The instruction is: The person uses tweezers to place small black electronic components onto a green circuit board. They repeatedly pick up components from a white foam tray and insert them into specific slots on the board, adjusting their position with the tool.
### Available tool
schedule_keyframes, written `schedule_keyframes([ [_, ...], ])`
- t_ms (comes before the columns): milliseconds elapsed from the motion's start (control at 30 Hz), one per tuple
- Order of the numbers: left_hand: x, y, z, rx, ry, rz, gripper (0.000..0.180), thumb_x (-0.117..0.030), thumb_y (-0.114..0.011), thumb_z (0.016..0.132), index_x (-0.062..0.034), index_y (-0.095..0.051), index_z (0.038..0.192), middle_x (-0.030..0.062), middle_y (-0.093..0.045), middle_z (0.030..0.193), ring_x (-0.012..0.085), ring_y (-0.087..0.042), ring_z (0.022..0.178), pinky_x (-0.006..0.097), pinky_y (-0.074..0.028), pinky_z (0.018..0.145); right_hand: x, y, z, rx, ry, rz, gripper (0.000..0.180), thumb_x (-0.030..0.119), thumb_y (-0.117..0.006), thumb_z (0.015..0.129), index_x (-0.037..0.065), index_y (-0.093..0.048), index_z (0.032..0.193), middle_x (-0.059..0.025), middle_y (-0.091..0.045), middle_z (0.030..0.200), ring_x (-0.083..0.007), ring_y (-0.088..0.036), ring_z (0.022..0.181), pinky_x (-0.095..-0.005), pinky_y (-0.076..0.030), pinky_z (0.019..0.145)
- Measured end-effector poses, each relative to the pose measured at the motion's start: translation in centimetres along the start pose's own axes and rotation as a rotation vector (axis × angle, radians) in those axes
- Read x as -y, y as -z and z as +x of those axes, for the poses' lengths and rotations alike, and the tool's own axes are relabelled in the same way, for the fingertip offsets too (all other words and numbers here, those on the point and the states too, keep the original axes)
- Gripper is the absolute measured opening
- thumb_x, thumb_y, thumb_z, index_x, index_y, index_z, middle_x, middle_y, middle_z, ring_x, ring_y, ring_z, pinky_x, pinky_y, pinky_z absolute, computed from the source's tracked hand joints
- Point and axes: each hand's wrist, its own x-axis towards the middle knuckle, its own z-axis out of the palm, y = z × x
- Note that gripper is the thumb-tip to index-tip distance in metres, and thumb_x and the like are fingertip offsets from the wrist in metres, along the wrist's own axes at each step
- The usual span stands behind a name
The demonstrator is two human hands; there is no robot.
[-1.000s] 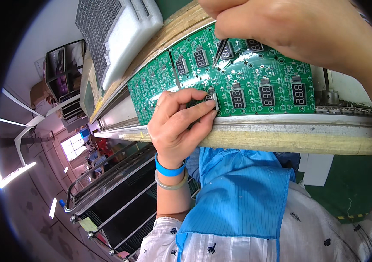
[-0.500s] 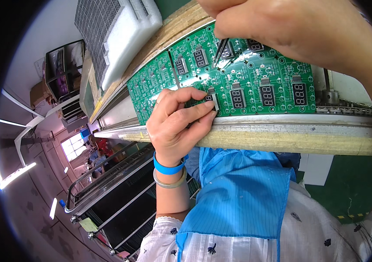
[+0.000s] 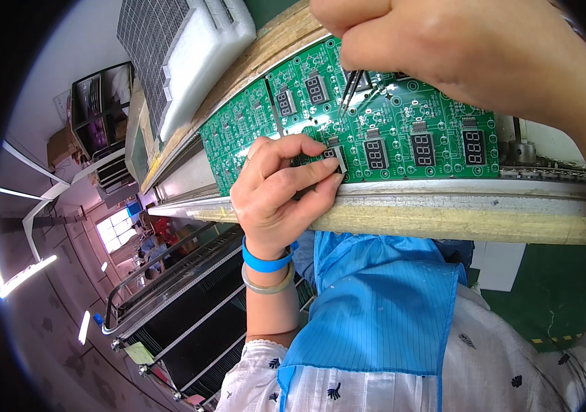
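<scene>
My left hand (image 3: 276,189) pinches a small white-edged display part (image 3: 339,160) between thumb and forefinger, pressing it against the near edge of a green circuit board panel (image 3: 437,123) that carries several black digit displays. A blue band and a pale bangle circle that wrist. At the top of the view, my right hand (image 3: 465,55) grips thin metal tweezers (image 3: 349,93). Their tips touch the board just above the left hand's fingers.
A second green panel (image 3: 234,134) lies to the left on the same conveyor rail (image 3: 458,220). A white foam tray with a grey grid (image 3: 183,48) sits beyond it. A blue apron (image 3: 375,302) covers my front, and metal racks (image 3: 176,309) stand at lower left.
Almost nothing has changed. My left fingers nudged the small display part slightly along the board edge, and the tweezers stayed at the same spot.
</scene>
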Motion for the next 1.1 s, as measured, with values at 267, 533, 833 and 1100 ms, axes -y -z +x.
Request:
schedule_keyframes([
  [267,0.09,-0.21,-0.07,-0.022,-0.004,-0.017,0.031,0.002,-0.087,0.061,-0.0055,-0.077,0.089,0.0084,-0.073,0.094,0.0184,-0.06,0.071,0.03,-0.046,0.062,-0.01,-0.15,-0.09,0.001,-0.007,0.01,0.014,0.013,-0.07,0.07,0.002,-0.071,0.078,-0.0059,-0.061,0.079,-0.0227,-0.065,0.078,-0.0333,-0.054,0.066],
  [533,0.05,-0.13,0.04,-0.011,-0.015,0.011,0.031,0.002,-0.087,0.062,-0.0065,-0.078,0.09,0.0075,-0.073,0.095,0.0172,-0.058,0.071,0.029,-0.044,0.064,-0.01,-0.03,-0.04,0.005,-0.014,0.014,0.014,0.013,-0.07,0.07,0.002,-0.072,0.078,-0.0059,-0.061,0.079,-0.0227,-0.065,0.078,-0.0332,-0.054,0.065],
  [833,-0.03,-0.1,0.0,-0.019,-0.006,0.003,0.03,0.003,-0.087,0.062,-0.0055,-0.078,0.09,0.0076,-0.074,0.096,0.0168,-0.058,0.071,0.029,-0.044,0.064,0.04,-0.05,-0.05,0.009,-0.02,0.023,0.015,0.013,-0.07,0.069,0.001,-0.072,0.079,-0.006,-0.061,0.08,-0.0228,-0.064,0.078,-0.033,-0.054,0.065],
  [1100,-0.2,0.03,-0.13,-0.013,0.012,0.014,0.029,0.002,-0.087,0.064,-0.0053,-0.078,0.09,0.0079,-0.074,0.096,0.0177,-0.061,0.073,0.03,-0.045,0.065,0.15,-0.28,-0.04,0.008,-0.02,0.036,0.015,0.012,-0.07,0.069,0.001,-0.072,0.08,-0.0061,-0.061,0.08,-0.0228,-0.064,0.078,-0.0328,-0.054,0.065],
])
